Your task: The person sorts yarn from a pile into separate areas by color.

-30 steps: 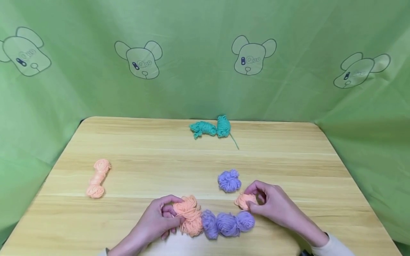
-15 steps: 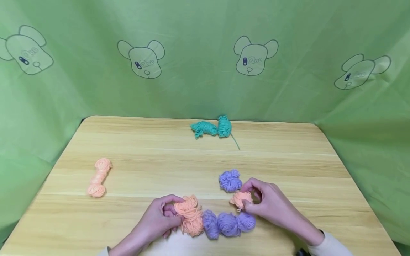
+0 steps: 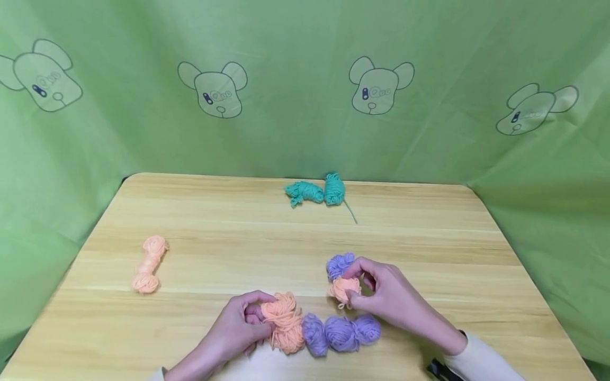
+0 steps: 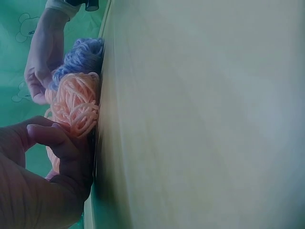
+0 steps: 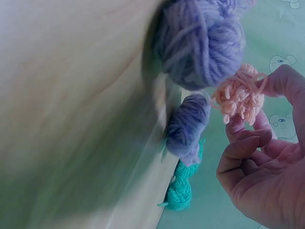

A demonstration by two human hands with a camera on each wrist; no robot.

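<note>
My left hand (image 3: pixel 238 327) grips the left side of a larger peach yarn skein (image 3: pixel 288 328) at the table's near side. Against its right side lies a row of purple yarn bundles (image 3: pixel 341 334). Between thumb and fingers, my right hand (image 3: pixel 388 293) pinches a small peach yarn bundle (image 3: pixel 344 290), above and behind that row. In the right wrist view this small peach bundle (image 5: pixel 239 95) appears off the table, with loose loops hanging. A separate purple yarn bundle (image 3: pixel 337 265) sits just beyond it, partly hidden by the right hand.
Two teal yarn skeins (image 3: pixel 305 192) lie at the table's far edge, one with a loose tail. Another peach skein (image 3: pixel 150 264), narrow in the middle, lies at the left. Green fabric (image 3: pixel 295 132) with printed mouse-like heads hangs around the wooden table (image 3: pixel 229 227).
My right hand has moved left with the small peach bundle, which now partly covers the separate purple one. The left hand keeps its hold on the larger peach skein. The head view has shifted slightly.
</note>
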